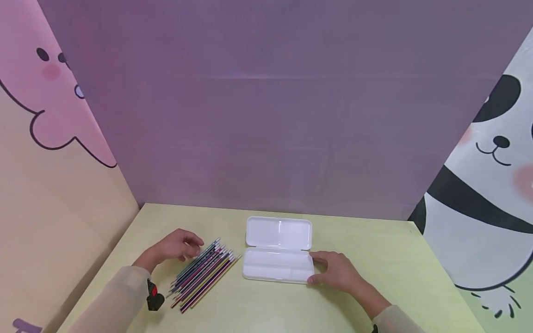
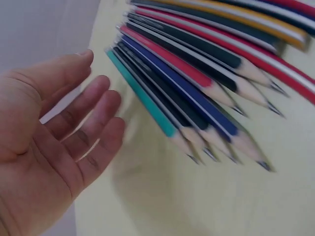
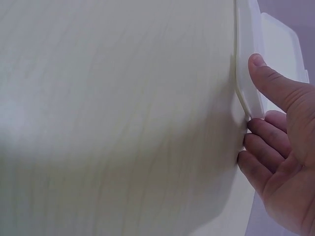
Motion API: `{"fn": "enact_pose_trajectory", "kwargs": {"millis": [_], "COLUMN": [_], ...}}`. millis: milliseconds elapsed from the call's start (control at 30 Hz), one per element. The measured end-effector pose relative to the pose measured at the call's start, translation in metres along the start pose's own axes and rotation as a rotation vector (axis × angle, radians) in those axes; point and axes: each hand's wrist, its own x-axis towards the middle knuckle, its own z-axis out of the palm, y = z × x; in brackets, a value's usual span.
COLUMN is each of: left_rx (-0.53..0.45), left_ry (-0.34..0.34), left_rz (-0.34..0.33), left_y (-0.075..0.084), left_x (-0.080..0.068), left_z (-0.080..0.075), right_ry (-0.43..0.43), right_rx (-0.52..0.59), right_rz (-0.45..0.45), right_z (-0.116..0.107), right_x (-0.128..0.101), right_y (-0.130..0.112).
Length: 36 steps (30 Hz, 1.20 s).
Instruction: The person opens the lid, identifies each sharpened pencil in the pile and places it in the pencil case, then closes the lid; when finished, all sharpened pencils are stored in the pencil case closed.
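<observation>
Resting right hand (image 1: 337, 273) fingers relaxed, touching open white case (image 1: 278, 252) right end | left hand (image 1: 176, 247) relaxed, holding nothing, just left of pencils (image 1: 204, 273) | pencils left of case on table (image 1: 374, 245)

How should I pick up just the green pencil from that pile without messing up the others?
Probably pinch the green pencil near its sharpened tip, coming from the left hand's side. It lies at the outer edge of the pencil pile, nearest that hand's fingers, with bare table beside it, so only one neighbour touches it. The tips fan apart there, leaving room to get round it.
</observation>
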Motion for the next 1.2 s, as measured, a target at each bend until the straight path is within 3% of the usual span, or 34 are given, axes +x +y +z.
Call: {"fn": "enact_pose_trajectory", "kwargs": {"millis": [267,533,833,1200], "left_rx": [-0.026,0.046,0.058,0.208], "left_ry": [0.01,0.102,0.149,0.21], "left_rz": [0.015,0.064,0.083,0.063], "left_y": [-0.011,-0.01,-0.019,-0.015], "left_x": [0.001,-0.002,0.0,0.001], "left_z": [0.009,0.018,0.02,0.023], "right_ry": [-0.004,-0.002,0.001,0.0], "right_rx": [0.008,0.021,0.022,0.029], "right_rz": [0.009,0.015,0.025,0.021], "right_z": [0.0,0.001,0.001,0.002], "right_x": [-0.001,-0.001,-0.003,-0.003], "right_y": [0.001,0.002,0.002,0.002]}}
